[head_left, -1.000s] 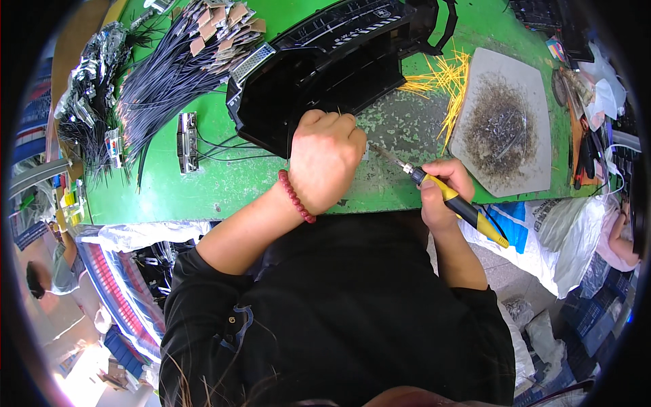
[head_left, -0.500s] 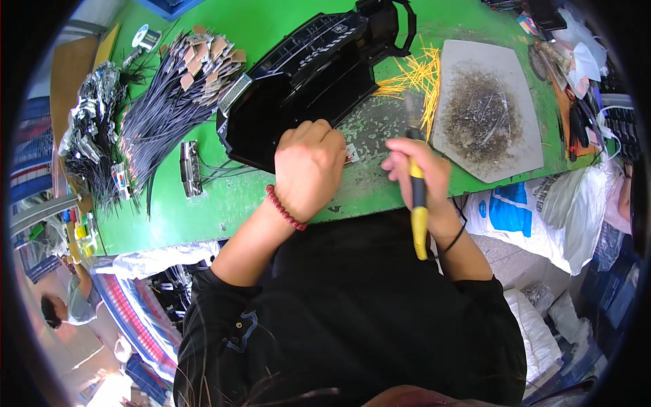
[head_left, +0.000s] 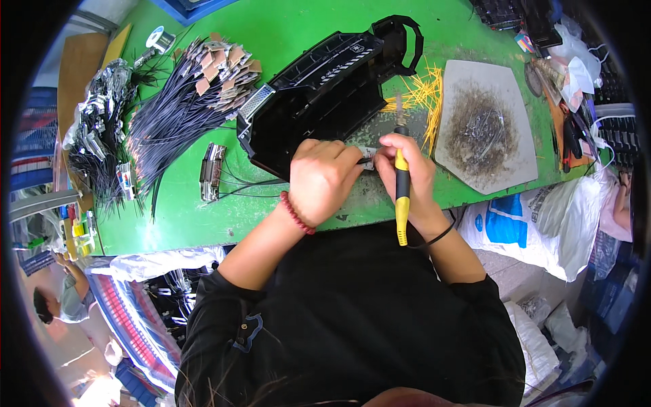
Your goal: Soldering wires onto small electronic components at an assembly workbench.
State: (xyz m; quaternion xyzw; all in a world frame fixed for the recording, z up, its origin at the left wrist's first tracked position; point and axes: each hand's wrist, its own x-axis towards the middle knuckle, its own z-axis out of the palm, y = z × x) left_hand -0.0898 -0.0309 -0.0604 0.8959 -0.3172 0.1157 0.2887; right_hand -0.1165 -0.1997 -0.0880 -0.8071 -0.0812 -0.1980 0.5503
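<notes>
Partly hidden, wires [head_left: 271, 182] sit pinched in left hand [head_left: 320, 174]; right hand [head_left: 420, 180] clasps soldering iron [head_left: 403, 186].

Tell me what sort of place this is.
Probably an electronics assembly workshop: the right hand holds a yellow-and-black soldering iron, with bundled black wires and a spool on the green bench.

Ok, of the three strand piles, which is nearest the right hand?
The loose yellow strands beside the grey slab, just beyond the right hand. The dark pile with brown tabs and the dark pile with silvery pieces both lie far left.
</notes>
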